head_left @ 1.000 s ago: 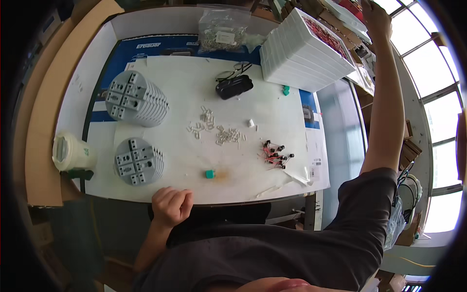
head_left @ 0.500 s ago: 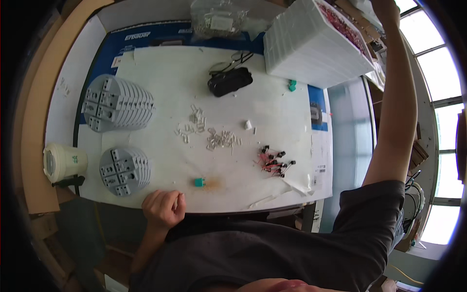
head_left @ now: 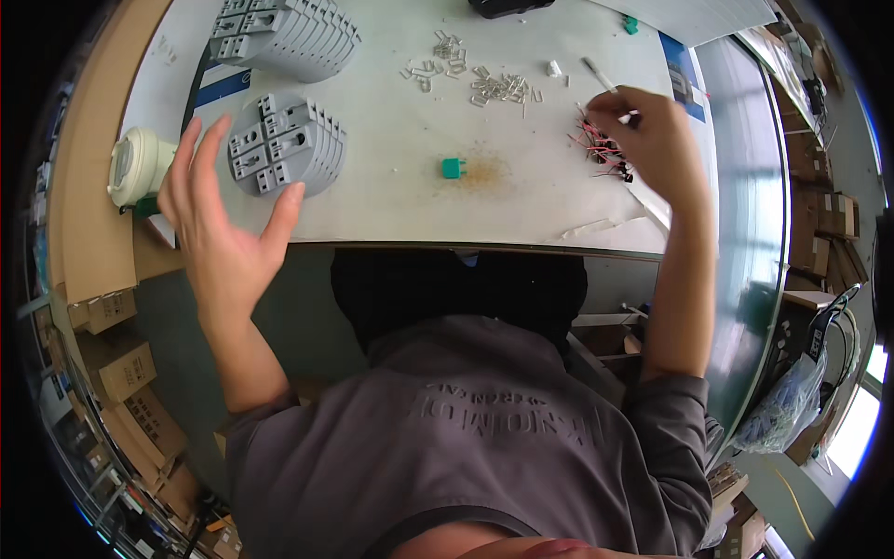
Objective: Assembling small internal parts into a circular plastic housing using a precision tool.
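While left hand (head_left: 219, 219) hovers open, fingers spread, just beside grey block stack (head_left: 284, 144) — right hand (head_left: 647, 130), fingers pinched into red-black wire pile (head_left: 601, 149) on table (head_left: 400, 200). Judged early: loose clips (head_left: 484, 84), green pc (head_left: 452, 168) untouched.

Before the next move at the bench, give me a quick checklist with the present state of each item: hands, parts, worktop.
1. Left hand free: ok, open with fingers spread, holding nothing, beside the nearer grey round block stack.
2. Right hand at the parts: ok, it is over the red and black wire pieces; whether it grips one, cannot tell.
3. Green connector within reach: ok, alone on the white worktop between the hands.
4. Small metal clips gathered: not ok, scattered loose.
5. Second grey stack steady: ok, lying on the worktop.
6. White tape roll out of the way: ok, at the left edge.
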{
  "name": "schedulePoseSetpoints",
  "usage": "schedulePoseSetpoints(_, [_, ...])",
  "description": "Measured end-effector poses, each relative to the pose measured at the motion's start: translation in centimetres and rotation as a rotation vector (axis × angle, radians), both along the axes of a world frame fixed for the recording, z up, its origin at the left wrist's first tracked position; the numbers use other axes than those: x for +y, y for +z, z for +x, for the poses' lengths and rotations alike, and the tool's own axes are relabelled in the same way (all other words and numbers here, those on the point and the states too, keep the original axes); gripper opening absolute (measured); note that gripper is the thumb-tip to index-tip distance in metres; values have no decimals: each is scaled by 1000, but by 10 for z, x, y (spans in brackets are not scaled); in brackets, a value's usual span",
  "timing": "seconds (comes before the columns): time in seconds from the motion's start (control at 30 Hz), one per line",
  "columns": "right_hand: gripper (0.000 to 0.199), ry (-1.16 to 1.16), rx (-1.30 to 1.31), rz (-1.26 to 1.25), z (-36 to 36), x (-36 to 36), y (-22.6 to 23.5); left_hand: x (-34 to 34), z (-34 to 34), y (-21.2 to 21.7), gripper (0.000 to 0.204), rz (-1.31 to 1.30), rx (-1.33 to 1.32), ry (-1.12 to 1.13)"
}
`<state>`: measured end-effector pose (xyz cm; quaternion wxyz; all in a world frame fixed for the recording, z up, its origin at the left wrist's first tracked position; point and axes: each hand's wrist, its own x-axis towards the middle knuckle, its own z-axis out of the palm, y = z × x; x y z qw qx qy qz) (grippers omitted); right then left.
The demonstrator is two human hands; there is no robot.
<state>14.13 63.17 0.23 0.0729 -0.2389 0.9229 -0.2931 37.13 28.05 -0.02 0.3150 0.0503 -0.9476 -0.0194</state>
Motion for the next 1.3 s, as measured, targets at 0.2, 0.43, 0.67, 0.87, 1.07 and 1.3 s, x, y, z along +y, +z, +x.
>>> schedulePoseSetpoints(0.2, [14, -153, -62, 143, 18, -58, -26, -17, -2, -13, 92, 335, -240, 11])
schedulePoseSetpoints(0.43, [15, 29, 106, 109, -10, -79, -53, -24, -5, -17, 93, 383, -104, -41])
schedulePoseSetpoints(0.67, [17, 181, 131, 91, -39, -85, -53, 91, -17, -28, 90, 576, -166, -535])
schedulePoseSetpoints(0.87, [16, 80, 122, -121, -31, -79, -33, 147, -66, -95, 89, 378, -209, -498])
schedulePoseSetpoints(1.07, [17, 70, 85, -93, -22, -69, -38, 102, -66, -84, 73, 354, -148, -540])
schedulePoseSetpoints(1.3, [15, 87, 44, -111, -9, -56, -43, 71, -60, -91, 39, 378, -186, -291])
